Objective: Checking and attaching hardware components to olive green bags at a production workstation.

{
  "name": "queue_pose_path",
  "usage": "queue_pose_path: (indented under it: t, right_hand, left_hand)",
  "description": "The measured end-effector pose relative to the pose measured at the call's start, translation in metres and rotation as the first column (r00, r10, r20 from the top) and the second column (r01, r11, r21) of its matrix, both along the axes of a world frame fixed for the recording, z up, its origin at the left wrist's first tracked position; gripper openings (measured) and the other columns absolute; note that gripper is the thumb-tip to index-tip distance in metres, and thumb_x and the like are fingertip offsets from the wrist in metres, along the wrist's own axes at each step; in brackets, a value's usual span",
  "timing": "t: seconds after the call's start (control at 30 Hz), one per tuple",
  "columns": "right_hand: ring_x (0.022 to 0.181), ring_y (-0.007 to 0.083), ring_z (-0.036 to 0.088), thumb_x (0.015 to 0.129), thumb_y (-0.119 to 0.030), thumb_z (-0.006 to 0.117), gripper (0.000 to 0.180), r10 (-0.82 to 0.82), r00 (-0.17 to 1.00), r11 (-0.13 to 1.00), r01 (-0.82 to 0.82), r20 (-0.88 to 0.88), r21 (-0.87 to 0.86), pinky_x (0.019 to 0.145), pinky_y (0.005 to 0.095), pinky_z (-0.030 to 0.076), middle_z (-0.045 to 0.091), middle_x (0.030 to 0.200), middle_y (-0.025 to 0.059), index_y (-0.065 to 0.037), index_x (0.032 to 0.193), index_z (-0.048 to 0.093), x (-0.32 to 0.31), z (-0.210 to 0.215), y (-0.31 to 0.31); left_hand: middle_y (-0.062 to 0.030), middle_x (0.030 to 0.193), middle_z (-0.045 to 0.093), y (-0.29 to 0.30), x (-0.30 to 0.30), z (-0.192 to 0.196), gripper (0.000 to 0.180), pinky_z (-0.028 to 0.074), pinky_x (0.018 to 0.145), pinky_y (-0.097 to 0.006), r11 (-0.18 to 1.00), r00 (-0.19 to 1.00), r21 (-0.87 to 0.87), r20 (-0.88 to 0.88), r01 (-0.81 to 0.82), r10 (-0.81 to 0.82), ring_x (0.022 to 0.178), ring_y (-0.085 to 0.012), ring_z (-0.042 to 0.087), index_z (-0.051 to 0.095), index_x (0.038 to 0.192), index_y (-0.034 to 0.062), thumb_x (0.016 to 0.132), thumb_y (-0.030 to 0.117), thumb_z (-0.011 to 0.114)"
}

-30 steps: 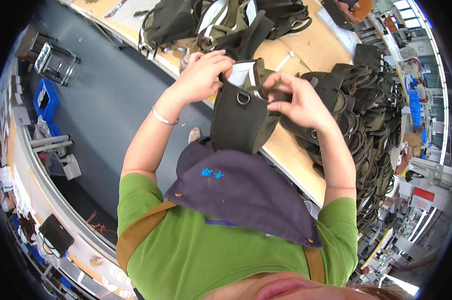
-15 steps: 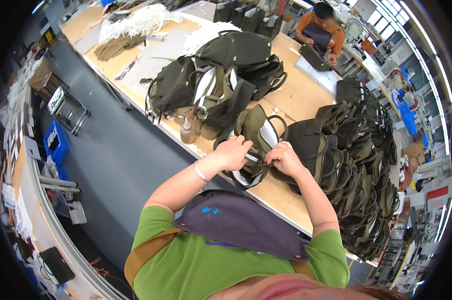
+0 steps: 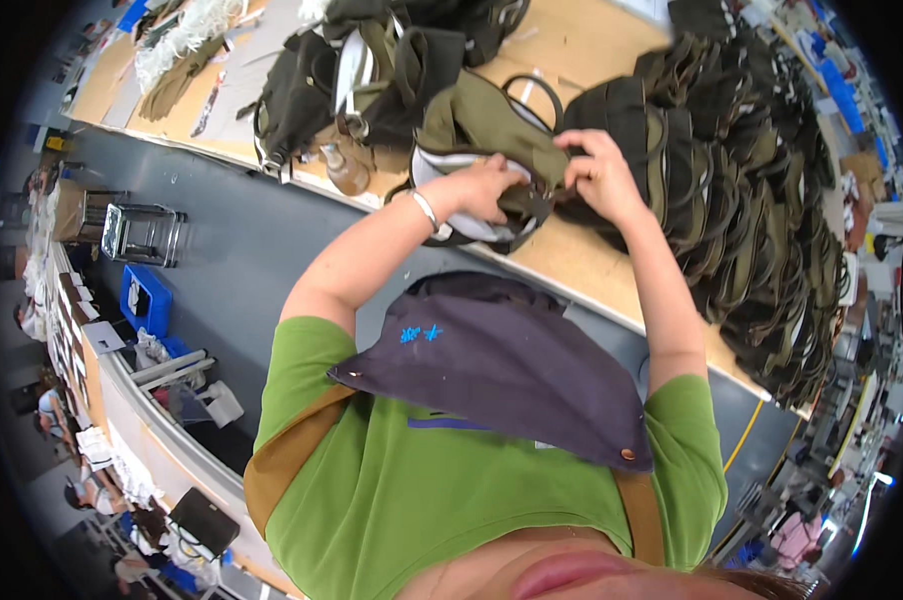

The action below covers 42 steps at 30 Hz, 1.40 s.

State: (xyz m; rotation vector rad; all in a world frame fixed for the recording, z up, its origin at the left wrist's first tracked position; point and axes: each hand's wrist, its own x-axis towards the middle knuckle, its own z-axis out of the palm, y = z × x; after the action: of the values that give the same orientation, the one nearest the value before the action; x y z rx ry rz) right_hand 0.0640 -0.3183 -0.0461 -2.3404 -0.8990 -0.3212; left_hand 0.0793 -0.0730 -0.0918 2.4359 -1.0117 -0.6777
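Observation:
An olive-green and black bag (image 3: 477, 118) with white lining lies open at the table's edge in front of me. My left hand (image 3: 484, 190) has its fingers curled over the near side of the bag's opening. At the bag's right edge, my right hand (image 3: 604, 178) pinches the olive fabric between bent fingers and thumb. A black loop handle rises behind the bag. What lies inside the opening is mostly hidden by my left hand. Just left of the bag stands a small brownish bottle (image 3: 346, 172).
Similar dark bags (image 3: 737, 200) are heaped to the right along the wooden table (image 3: 572, 262). More bags (image 3: 302, 85) lie at the back left. Beyond them are white strips (image 3: 187, 45). A stool (image 3: 142, 235) and a blue crate (image 3: 146, 300) stand on the floor at left.
The view has tilted down, so bags and table sit higher. My right hand has shifted up along the bag's right edge, and the olive fabric is folded over more.

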Motion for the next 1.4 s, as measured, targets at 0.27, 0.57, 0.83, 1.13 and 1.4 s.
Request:
queue_pose_path:
  t: [0.27, 0.57, 0.83, 1.13, 1.4]
  right_hand:
    - [0.110, 0.0259, 0.055, 0.064, 0.009, 0.063, 0.016, -0.056, 0.991, 0.996, 0.065, -0.118, 0.069, 0.086, 0.0337, 0.050, 0.064, 0.117, 0.0001, -0.006, 0.066, 0.059, -0.005, -0.007, -0.007]
    - [0.120, 0.0283, 0.049, 0.065, -0.003, 0.070, 0.017, -0.097, 0.971, 0.995, 0.091, -0.218, -0.039, 0.097, 0.0406, 0.044, 0.057, 0.128, 0.0023, -0.008, 0.077, 0.060, -0.008, -0.004, -0.013]
    - [0.117, 0.0273, 0.048, 0.067, -0.028, 0.078, 0.027, -0.362, 0.932, 0.919, 0.363, 0.032, -0.154, 0.090, 0.0421, 0.040, 0.052, 0.129, 0.0058, -0.010, 0.079, 0.061, -0.017, -0.003, 0.019]
    - [0.107, 0.0290, 0.053, 0.068, -0.006, 0.071, 0.033, -0.397, 0.917, 0.918, 0.395, -0.032, -0.042, 0.087, 0.0404, 0.046, 0.054, 0.113, 0.0073, -0.014, 0.099, 0.063, -0.043, 0.028, 0.039]
    - [0.084, 0.0324, 0.064, 0.078, -0.007, 0.066, 0.011, -0.229, 0.947, 0.973, 0.221, -0.227, -0.059, 0.074, 0.0420, 0.052, 0.063, 0.088, 0.0125, -0.007, 0.089, 0.066, -0.063, -0.019, 0.075]
  left_hand:
    - [-0.0060, 0.120, 0.050, -0.018, 0.006, 0.009, 0.052, 0.032, 0.101, -0.046, 0.956, 0.926, -0.255, 0.304, -0.146, 0.222, 0.121, -0.0279, 0.046, 0.057, 0.116, 0.0198, 0.067, 0.011, 0.071]
    - [-0.0042, 0.094, 0.058, -0.007, 0.019, 0.024, 0.021, 0.042, 0.080, -0.040, 0.997, 0.998, -0.068, 0.052, -0.023, 0.026, 0.091, -0.0227, 0.055, 0.062, 0.090, 0.0114, 0.076, 0.021, 0.074]
    - [-0.0108, 0.089, 0.068, 0.025, -0.017, 0.090, 0.023, 0.049, 0.065, -0.040, 0.955, 0.981, -0.246, 0.059, -0.165, 0.185, 0.073, -0.0305, 0.064, 0.058, 0.102, 0.0092, 0.084, 0.016, 0.071]
    - [-0.0074, 0.103, 0.059, 0.032, -0.082, 0.079, 0.023, 0.048, 0.077, -0.040, 0.962, 0.914, -0.261, 0.367, -0.077, 0.173, 0.091, -0.0296, 0.057, 0.065, 0.101, 0.0130, 0.079, 0.007, 0.065]
    - [-0.0008, 0.105, 0.060, 0.006, -0.101, 0.041, 0.013, 0.041, 0.079, -0.036, 0.916, 0.764, -0.304, 0.515, -0.261, 0.389, 0.093, -0.0234, 0.055, 0.073, 0.082, 0.0141, 0.072, 0.021, 0.077]
